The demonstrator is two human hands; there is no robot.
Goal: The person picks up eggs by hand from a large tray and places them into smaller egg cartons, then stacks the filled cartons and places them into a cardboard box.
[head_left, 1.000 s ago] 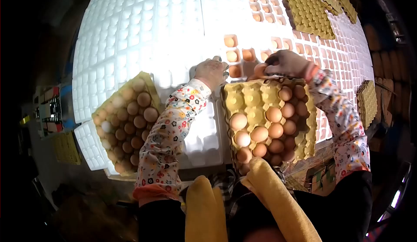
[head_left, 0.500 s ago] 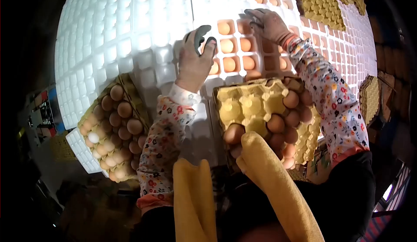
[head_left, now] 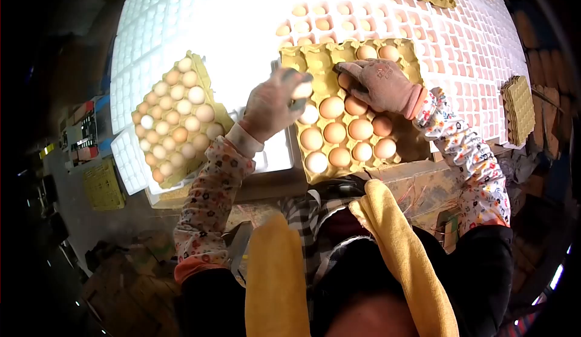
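Head: egg [head_left: 301, 90] at left fingertips [head_left: 287, 86] (gloved)

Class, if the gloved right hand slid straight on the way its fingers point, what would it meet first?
Probably the brown egg at its fingertips in the yellow pulp egg tray; the right hand may touch it, depth unclear. Beyond lie empty cups, then the left hand holding a pale egg.
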